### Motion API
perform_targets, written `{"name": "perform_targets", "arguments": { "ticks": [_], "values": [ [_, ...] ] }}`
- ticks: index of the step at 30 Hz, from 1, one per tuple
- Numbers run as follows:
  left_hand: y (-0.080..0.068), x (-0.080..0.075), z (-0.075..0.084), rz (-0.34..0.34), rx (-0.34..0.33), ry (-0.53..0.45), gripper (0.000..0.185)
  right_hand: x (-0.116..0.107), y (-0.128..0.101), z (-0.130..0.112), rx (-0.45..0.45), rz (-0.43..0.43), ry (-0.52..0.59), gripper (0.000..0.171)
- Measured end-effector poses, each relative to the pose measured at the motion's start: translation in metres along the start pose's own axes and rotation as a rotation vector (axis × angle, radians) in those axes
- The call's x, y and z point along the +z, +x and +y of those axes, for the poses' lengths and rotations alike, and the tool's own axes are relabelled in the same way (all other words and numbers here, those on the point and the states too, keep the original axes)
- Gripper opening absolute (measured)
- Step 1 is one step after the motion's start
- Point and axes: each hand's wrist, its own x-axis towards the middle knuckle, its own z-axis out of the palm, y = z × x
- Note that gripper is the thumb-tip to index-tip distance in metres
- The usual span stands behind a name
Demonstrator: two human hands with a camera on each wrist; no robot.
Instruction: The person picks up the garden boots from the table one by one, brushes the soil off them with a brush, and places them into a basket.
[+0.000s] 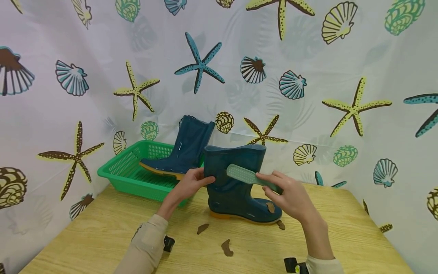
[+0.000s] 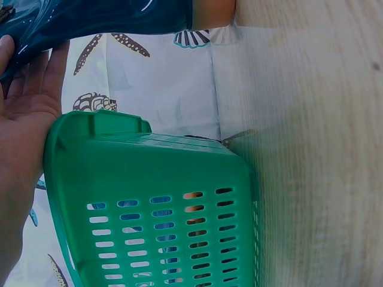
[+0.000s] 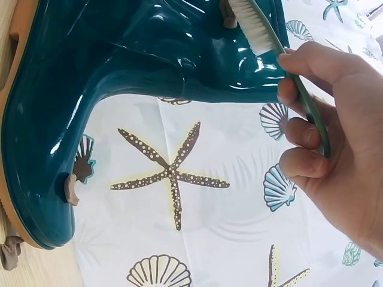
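Observation:
A dark blue rain boot (image 1: 232, 205) stands upright on the table, toe pointing right. My left hand (image 1: 192, 184) grips its shaft from behind, thumb on the near side and fingers on the far side. In my right hand (image 1: 291, 194) is a green-handled scrub brush (image 1: 243, 173). Its white bristles (image 3: 254, 27) face the boot's shaft, touching or very close to it. A brown mud-like piece (image 3: 228, 14) clings to the shaft beside the bristles. Another brown piece (image 1: 270, 207) sticks to the toe.
Behind and left, a green plastic basket (image 1: 137, 186) has a second blue rain boot (image 1: 191, 142) leaning in it. Several brown pieces, including one curved piece (image 1: 227, 248), lie on the wooden table (image 1: 102, 228). A shell-and-starfish patterned curtain (image 1: 239, 102) encloses the back and sides.

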Motion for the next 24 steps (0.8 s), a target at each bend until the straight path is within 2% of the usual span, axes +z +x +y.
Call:
{"name": "perform_targets", "arguments": {
  "ticks": [7, 9, 16, 24],
  "values": [
    [-0.0001, -0.0008, 0.0016, 0.001, 0.012, 0.0, 0.031, -0.0034, -0.0027, 0.001, 0.051, -0.08, -0.075, 0.033],
    [0.0001, -0.0008, 0.0011, -0.005, 0.015, -0.004, 0.032, -0.0037, -0.0026, 0.0014, 0.055, -0.08, -0.055, 0.033],
    [-0.0003, -0.0001, 0.0022, -0.001, 0.003, 0.001, 0.035, -0.0046, -0.0019, 0.0029, 0.004, 0.014, -0.005, 0.038],
    [-0.0004, 0.0001, -0.0002, -0.008, 0.005, -0.003, 0.033, -0.0044, 0.0002, 0.0036, -0.042, 0.118, -0.009, 0.042]
  ]
}}
